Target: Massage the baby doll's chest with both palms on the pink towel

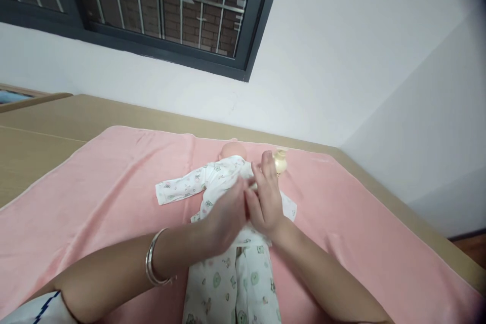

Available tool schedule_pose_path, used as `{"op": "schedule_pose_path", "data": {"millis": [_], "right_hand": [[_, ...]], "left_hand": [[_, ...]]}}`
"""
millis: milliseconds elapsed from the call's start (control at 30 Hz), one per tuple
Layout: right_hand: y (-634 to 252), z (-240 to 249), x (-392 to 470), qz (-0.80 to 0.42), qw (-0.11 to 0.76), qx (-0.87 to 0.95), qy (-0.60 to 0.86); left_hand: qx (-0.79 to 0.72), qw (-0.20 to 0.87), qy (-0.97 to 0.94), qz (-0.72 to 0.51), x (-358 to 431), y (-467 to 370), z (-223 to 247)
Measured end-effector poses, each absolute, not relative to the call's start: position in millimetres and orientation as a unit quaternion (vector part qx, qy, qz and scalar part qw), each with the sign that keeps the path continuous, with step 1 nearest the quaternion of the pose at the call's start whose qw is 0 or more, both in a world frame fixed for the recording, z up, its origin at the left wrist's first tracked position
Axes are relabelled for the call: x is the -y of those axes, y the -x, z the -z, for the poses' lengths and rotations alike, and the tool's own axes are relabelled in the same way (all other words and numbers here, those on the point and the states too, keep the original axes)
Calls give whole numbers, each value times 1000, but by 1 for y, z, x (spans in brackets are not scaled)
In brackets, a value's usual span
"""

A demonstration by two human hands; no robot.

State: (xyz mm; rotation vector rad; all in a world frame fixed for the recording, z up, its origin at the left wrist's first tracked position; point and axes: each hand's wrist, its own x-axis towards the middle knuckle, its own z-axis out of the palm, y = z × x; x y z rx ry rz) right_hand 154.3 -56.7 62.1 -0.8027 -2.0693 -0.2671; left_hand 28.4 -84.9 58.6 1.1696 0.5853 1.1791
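A baby doll in a white patterned top [224,174] and matching trousers [216,283] lies on its back on a pink blanket [132,187], its head [233,150] farthest from me. My left hand [228,215], blurred by motion and with a silver bangle on its wrist, is over the doll's torso. Against it, palm facing inward, is my right hand [266,200], its fingers stretched out and holding nothing. Whether anything is between the palms is hidden. Just beyond my right fingertips stands a small cream-yellow bottle [280,162].
The blanket covers a wooden surface [94,111] whose far edge meets a white wall [304,86]. A dark-framed window [243,68] with bars is above. At the far left edge is a wooden rail [38,101] with something blue behind it.
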Motion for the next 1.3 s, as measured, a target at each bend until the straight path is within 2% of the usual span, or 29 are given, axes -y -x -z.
{"op": "schedule_pose_path", "data": {"millis": [67,167,267,433,600,700,800,967,1133,1300], "right_hand": [[-153,-51,48,27,447,815,368],[-146,-32,41,-53,416,823,382],[-141,-19,33,-63,354,856,373],[-155,-18,-1,-96,300,829,462],[-157,-21,2,-52,264,784,559],[-144,-26,25,-16,222,839,496],[-142,-30,29,-30,189,886,422],[-163,-31,-1,-93,210,876,425],[-152,-32,19,-33,203,822,532],[-143,-34,29,-34,198,863,464]], "left_hand": [[-272,618,-495,-547,57,-14,-59],[-354,464,-544,-603,15,3,-44],[-461,366,-582,-561,-10,8,-14],[-486,207,-646,-551,-11,1,19],[-497,170,-658,-539,-11,1,20],[-497,164,-668,-529,-12,3,19],[-496,158,-675,-522,-12,4,19],[-504,154,-678,-512,-10,4,18],[-509,151,-684,-501,-10,4,13],[-552,122,-695,-444,1,-3,10]]}}
